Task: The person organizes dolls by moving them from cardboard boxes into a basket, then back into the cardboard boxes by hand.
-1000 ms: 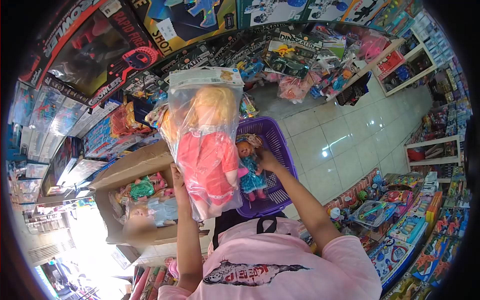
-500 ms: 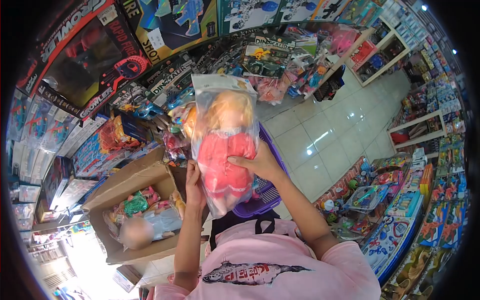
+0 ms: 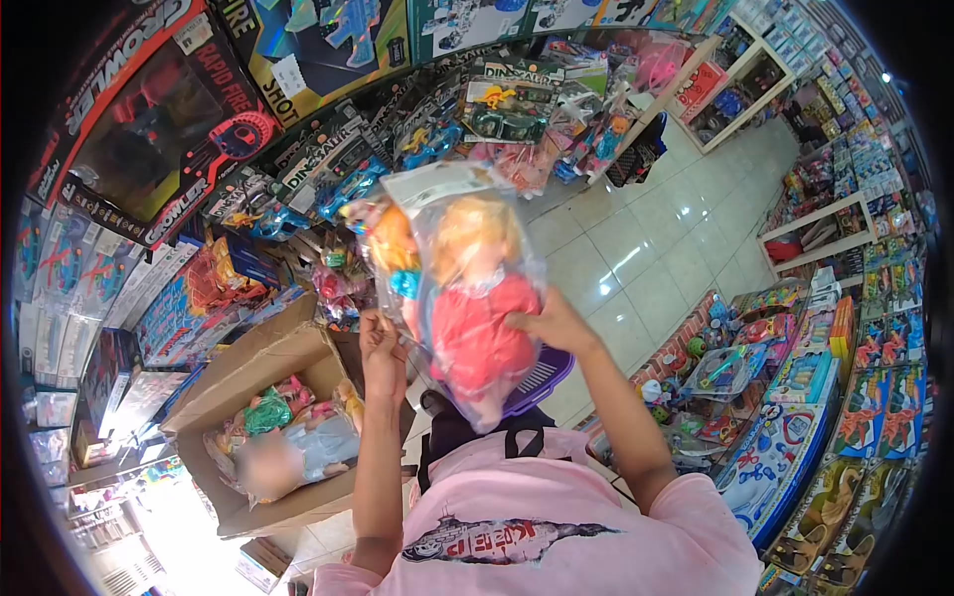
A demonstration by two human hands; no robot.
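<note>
A blonde doll in a red dress, sealed in a clear plastic bag [image 3: 477, 298], is held up in front of me, tilted to the right. My right hand [image 3: 552, 323] presses on the doll's red dress from the right. My left hand [image 3: 383, 353] is closed on the bag's left edge. Just under the bag, a purple plastic basket [image 3: 545, 375] is mostly hidden, with only its near corner showing. An open cardboard box [image 3: 273, 353] stands at lower left and holds several more bagged dolls [image 3: 288, 437].
Shelves of boxed toy guns and dinosaur sets [image 3: 318, 169] fill the left and top. Hanging toy packs [image 3: 517, 109] line the back. Toy displays on a low brick-pattern counter [image 3: 775, 397] run along the right. Tiled floor [image 3: 656, 248] lies beyond the basket.
My right hand left the small doll in the basket and took hold of the bagged doll. The bag has moved right and tilted, now covering most of the basket.
</note>
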